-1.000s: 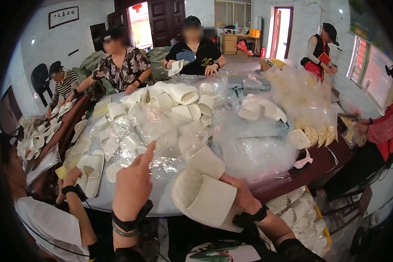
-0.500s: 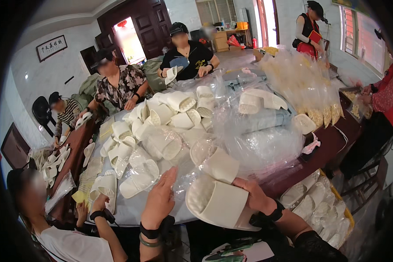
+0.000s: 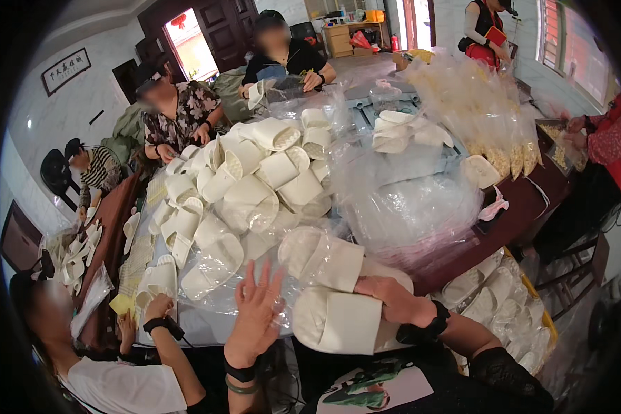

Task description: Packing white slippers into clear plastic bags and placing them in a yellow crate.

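My right hand grips a pair of cream-white slide slippers at their inner edges, one above the other, over the table's near edge. Close to its left, my left hand is raised with its fingers spread. A clear plastic bag lies around those fingers; whether they are inside it or only against it I cannot tell. Beyond my hands rises a heap of loose white slippers, the nearest ones partly covered by clear film.
Clear bags lie stacked right of the heap. A yellow-rimmed crate of bagged slippers stands at my lower right. Bags with small yellowish pieces stand at the far right. A co-worker's hand holds a slipper at my left; other people sit around.
My left hand's fingers have spread apart from being held together. The slippers in my right hand have shifted slightly left. The whole view has shifted a little.
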Action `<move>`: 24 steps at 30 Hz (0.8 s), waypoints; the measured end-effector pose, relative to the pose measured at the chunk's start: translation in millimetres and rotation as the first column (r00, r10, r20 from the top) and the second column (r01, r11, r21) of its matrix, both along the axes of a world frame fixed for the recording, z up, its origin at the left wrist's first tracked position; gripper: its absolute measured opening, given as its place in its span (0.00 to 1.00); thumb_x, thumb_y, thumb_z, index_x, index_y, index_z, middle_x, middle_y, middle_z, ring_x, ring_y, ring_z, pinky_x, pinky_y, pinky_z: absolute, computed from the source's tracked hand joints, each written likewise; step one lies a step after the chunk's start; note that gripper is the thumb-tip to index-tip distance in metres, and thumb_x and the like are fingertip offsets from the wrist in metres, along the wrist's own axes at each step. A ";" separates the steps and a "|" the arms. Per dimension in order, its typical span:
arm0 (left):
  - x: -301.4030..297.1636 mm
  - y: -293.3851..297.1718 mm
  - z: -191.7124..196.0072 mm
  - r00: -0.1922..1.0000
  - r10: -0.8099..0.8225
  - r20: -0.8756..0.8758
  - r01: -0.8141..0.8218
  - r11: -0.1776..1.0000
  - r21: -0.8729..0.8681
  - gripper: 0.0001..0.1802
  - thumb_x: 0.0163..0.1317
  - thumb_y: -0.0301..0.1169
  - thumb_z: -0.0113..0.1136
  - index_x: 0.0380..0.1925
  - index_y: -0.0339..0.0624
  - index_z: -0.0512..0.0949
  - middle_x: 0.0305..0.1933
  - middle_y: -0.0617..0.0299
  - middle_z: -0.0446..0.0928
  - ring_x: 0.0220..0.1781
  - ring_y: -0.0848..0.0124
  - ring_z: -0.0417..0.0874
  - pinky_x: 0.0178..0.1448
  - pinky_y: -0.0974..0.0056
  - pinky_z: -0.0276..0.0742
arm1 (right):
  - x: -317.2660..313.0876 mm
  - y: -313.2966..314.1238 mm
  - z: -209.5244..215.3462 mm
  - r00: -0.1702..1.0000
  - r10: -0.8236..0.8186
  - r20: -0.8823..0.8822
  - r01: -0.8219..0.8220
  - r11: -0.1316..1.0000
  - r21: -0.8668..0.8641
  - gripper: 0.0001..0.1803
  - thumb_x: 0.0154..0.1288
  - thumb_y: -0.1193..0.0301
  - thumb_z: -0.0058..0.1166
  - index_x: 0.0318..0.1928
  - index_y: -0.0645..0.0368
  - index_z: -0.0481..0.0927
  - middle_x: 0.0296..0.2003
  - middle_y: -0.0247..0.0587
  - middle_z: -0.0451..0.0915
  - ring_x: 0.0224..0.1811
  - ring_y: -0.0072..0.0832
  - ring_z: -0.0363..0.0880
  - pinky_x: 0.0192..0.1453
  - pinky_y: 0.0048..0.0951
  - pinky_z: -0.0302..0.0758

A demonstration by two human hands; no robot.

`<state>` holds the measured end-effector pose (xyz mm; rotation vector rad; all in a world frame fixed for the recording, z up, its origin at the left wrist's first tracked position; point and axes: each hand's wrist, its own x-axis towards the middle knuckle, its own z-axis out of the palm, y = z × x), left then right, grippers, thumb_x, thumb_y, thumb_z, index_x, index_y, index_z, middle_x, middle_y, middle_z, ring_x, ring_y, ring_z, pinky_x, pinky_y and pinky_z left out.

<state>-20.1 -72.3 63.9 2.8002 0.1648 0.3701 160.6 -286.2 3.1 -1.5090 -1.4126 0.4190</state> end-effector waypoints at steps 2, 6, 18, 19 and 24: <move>2.2 -4.4 2.1 0.994 -0.108 -0.011 0.105 0.984 -0.146 0.33 0.58 0.28 0.52 0.67 0.49 0.63 0.76 0.45 0.45 0.76 0.41 0.40 0.72 0.41 0.38 | -1.3 -0.7 4.2 0.997 0.029 -0.068 -0.024 0.997 0.074 0.24 0.56 0.81 0.50 0.56 0.60 0.74 0.51 0.51 0.78 0.55 0.47 0.76 0.56 0.35 0.71; 8.8 -26.1 5.3 0.973 -0.226 -0.042 0.227 0.973 0.027 0.32 0.58 0.35 0.52 0.65 0.46 0.65 0.75 0.45 0.48 0.76 0.42 0.43 0.72 0.40 0.36 | 9.8 8.6 -20.6 0.998 -0.070 0.004 0.070 0.992 0.104 0.18 0.57 0.80 0.50 0.50 0.62 0.76 0.45 0.55 0.78 0.48 0.52 0.76 0.50 0.38 0.73; 39.0 -44.8 -3.1 0.920 -0.391 0.003 0.391 0.920 -0.005 0.33 0.57 0.33 0.51 0.67 0.51 0.63 0.74 0.48 0.52 0.75 0.46 0.49 0.72 0.40 0.41 | -15.9 26.4 -37.8 0.956 -0.266 0.124 0.229 0.940 0.253 0.19 0.56 0.76 0.51 0.51 0.61 0.74 0.47 0.57 0.76 0.49 0.53 0.74 0.50 0.43 0.71; 41.1 -48.6 -5.1 0.894 -0.444 -0.057 0.444 0.896 -0.009 0.34 0.57 0.32 0.52 0.67 0.51 0.63 0.74 0.48 0.52 0.75 0.47 0.49 0.71 0.41 0.42 | -14.3 27.0 -42.8 0.957 -0.250 0.145 0.200 0.935 0.292 0.20 0.57 0.76 0.51 0.52 0.61 0.73 0.47 0.57 0.76 0.50 0.53 0.73 0.51 0.43 0.71; 41.7 -61.7 -26.1 0.893 -0.449 0.031 0.450 0.892 -0.052 0.30 0.57 0.31 0.54 0.63 0.49 0.68 0.71 0.50 0.59 0.74 0.50 0.54 0.72 0.42 0.41 | 34.0 7.3 -57.6 0.897 -0.392 0.202 0.345 0.909 0.233 0.20 0.57 0.76 0.53 0.52 0.62 0.74 0.48 0.54 0.76 0.51 0.49 0.74 0.52 0.41 0.71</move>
